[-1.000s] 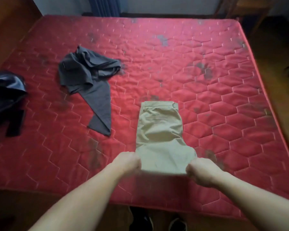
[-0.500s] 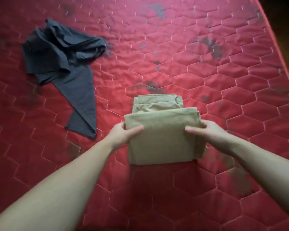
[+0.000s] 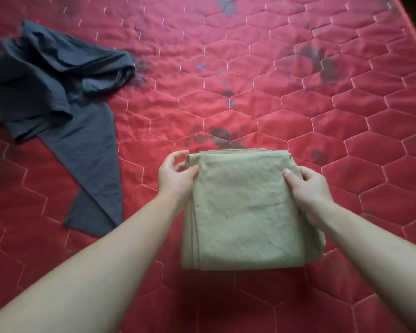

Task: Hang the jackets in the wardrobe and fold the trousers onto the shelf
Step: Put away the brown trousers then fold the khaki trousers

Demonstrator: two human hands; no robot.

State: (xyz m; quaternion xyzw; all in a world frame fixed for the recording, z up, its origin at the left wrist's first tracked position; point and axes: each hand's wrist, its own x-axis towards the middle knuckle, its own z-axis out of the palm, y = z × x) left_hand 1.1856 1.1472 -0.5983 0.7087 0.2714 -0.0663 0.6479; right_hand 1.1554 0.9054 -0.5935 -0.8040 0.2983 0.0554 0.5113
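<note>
Head view shows the khaki trousers (image 3: pixel 247 212) as a compact, layered rectangle on the near part of the red quilted mattress (image 3: pixel 298 104), about midway across it. A second ago they lay longer, with the waistband showing at the far end and both hands at the near hem. The hem has since been carried over, and the waistband is now covered.

The left hand (image 3: pixel 175 175) grips the far-left corner, thumb on top and fingers curled at the edge. The right hand (image 3: pixel 308 188) holds the right edge, thumb on top and fingers tucked beneath. The bundle may be just lifting off the mattress, but I cannot tell for certain.

The folding of this pair looks finished, so carrying it to the shelf should come next. A crumpled dark grey garment (image 3: pixel 53 104) lies well apart toward the left edge, not yet dealt with.
</note>
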